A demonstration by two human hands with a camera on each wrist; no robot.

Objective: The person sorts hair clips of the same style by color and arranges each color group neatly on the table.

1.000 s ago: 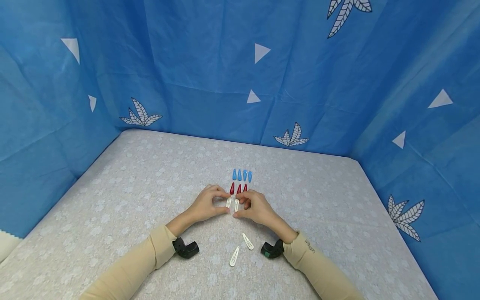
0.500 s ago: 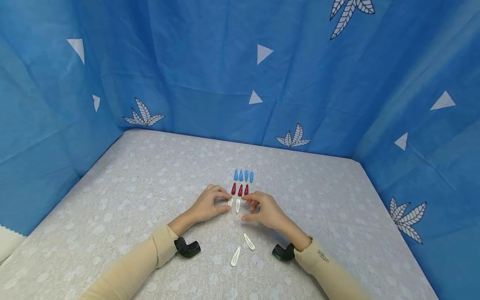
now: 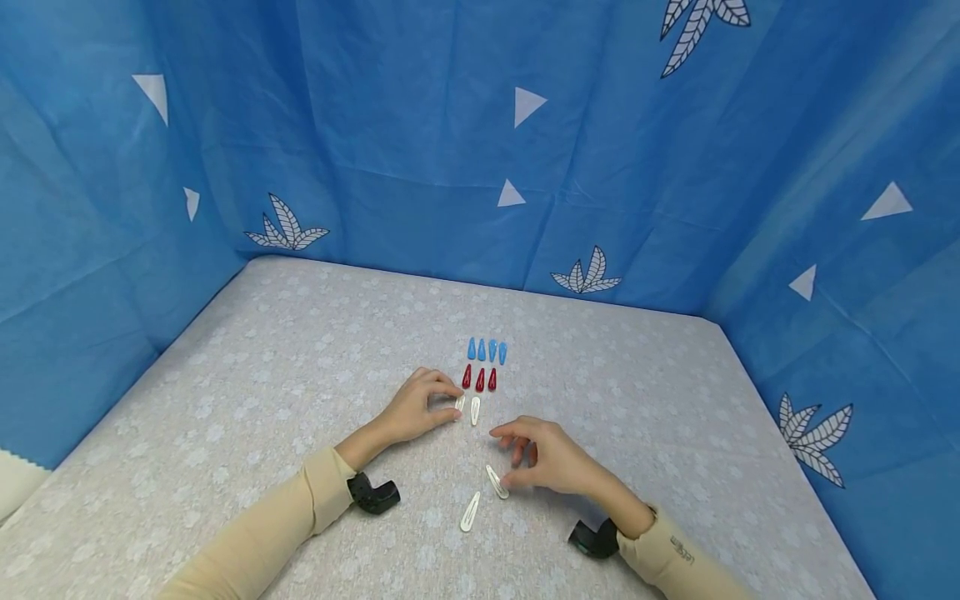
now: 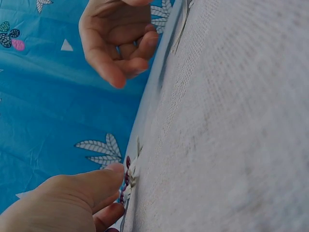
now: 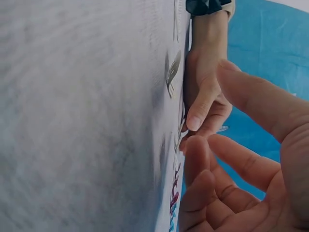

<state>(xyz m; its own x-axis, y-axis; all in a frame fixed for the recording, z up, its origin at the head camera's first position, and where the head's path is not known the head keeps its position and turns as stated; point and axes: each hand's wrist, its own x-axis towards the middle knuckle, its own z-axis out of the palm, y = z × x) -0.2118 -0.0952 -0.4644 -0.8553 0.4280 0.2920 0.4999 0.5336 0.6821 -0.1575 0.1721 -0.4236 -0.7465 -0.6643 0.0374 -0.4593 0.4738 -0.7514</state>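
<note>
My left hand [image 3: 414, 408] holds a white snap hair clip [image 3: 460, 404] by its two ends, between thumb and fingertips, down on the cloth. Just right of it lies a second white hair clip [image 3: 476, 411]. Fingers spread and bent, my right hand [image 3: 546, 457] hovers over the near right, its thumb beside a slanted white hair clip [image 3: 496, 482]. Nothing is between the right thumb and fingers [image 5: 244, 164] in the right wrist view. Closer to me lies another white hair clip [image 3: 470, 512], tilted.
Beyond the white clips stands a row of red hair clips [image 3: 480, 380], and behind it a row of blue ones [image 3: 482, 350]. A pale patterned cloth [image 3: 300, 350] covers the table. Blue curtains [image 3: 420, 150] enclose the back and sides.
My right hand has let go of the second white clip in the row and come right and toward me, to the slanted clip. My left hand stays at its clip.
</note>
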